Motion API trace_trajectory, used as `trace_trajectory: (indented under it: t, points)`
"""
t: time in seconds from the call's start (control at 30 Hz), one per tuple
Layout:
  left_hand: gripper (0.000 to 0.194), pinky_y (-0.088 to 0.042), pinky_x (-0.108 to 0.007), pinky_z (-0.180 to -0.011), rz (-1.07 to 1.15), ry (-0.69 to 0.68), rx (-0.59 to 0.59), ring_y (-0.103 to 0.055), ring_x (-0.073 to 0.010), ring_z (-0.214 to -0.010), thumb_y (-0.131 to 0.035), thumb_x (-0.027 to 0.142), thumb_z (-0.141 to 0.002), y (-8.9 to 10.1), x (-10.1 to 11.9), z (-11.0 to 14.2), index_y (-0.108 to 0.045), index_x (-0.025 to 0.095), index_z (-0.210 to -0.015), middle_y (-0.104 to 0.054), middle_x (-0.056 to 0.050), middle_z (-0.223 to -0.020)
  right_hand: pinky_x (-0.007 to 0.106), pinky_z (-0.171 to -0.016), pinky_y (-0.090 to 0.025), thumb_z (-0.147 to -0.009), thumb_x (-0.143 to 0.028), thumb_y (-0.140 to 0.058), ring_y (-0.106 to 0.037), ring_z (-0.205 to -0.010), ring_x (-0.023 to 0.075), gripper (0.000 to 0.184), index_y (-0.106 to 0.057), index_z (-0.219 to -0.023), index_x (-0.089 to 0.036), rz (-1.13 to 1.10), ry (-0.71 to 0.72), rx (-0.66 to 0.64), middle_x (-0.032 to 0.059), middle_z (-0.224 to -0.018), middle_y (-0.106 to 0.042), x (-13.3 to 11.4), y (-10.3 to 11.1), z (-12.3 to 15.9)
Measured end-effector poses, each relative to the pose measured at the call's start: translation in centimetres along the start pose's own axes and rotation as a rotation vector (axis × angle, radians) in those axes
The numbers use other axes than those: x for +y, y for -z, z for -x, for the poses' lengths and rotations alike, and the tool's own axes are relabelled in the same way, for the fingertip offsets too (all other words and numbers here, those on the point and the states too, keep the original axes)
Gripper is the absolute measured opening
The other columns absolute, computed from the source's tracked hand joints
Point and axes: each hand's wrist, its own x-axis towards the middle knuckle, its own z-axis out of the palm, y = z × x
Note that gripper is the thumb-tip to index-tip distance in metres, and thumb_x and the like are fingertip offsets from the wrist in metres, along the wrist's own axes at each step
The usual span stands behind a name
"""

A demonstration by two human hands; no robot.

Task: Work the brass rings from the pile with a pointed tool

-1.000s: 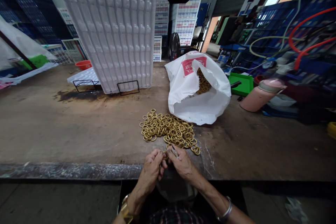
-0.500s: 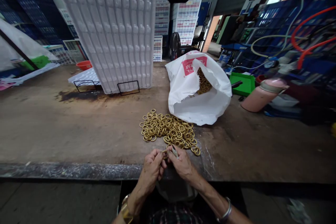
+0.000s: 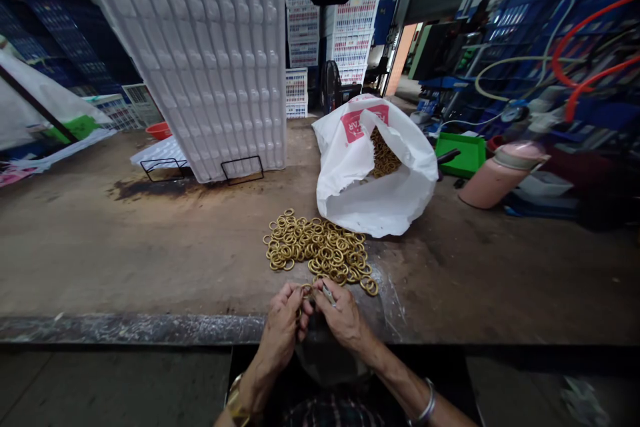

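Note:
Close to the table's front edge, my left hand is closed on a brass-coloured ring, pinched between thumb and fingers. My right hand meets it from the right, its fingers wrapped round a small silver blade-like tool with a dark tip; most of the tool is hidden. The fingertips of both hands nearly touch at the ring. Just beyond them lies a loose pile of brass-coloured rings. Behind the pile, a torn white sack rests on its side, its opening showing more rings inside.
A tall ribbed translucent plastic tray stands upright in a black wire stand at the back left. On the right are a green tray, a pink cylindrical container and hoses. The wooden table ends just before my body.
Both hands remain together at the ring, with small finger shifts; the ring's loop now shows more plainly. The view has shifted slightly. The pile and sack stay in place.

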Motion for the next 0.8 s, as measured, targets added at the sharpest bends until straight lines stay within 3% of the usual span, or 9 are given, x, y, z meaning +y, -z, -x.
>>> trace_trajectory:
  t: [0.37, 0.8]
  points:
    - [0.035, -0.029, -0.015, -0.034, 0.038, -0.022, -0.022, -0.037, -0.0039, -0.040, -0.057, 0.049, -0.074, -0.1, -0.1, 0.1, -0.048, 0.017, -0.080, -0.051, 0.005, -0.060, 0.022, -0.060, -0.036, -0.083, -0.038, -0.042, -0.046, -0.061, 0.0111, 0.026, -0.053, -0.072, -0.017, -0.007, 0.048, 0.002, -0.0018, -0.063, -0.051, 0.5, -0.2, 0.0]
    - [0.034, -0.036, -0.016, -0.036, 0.082, -0.022, -0.035, -0.043, -0.0066, -0.047, -0.063, 0.046, -0.071, 0.0, -0.1, -0.4, -0.053, 0.015, -0.077, -0.052, 0.002, -0.061, 0.020, -0.054, -0.038, -0.084, -0.034, -0.042, -0.049, -0.056, 0.0100, 0.024, -0.054, -0.073, -0.017, -0.012, 0.029, -0.023, -0.0018, -0.059, -0.055, -0.5, 0.3, 0.4]
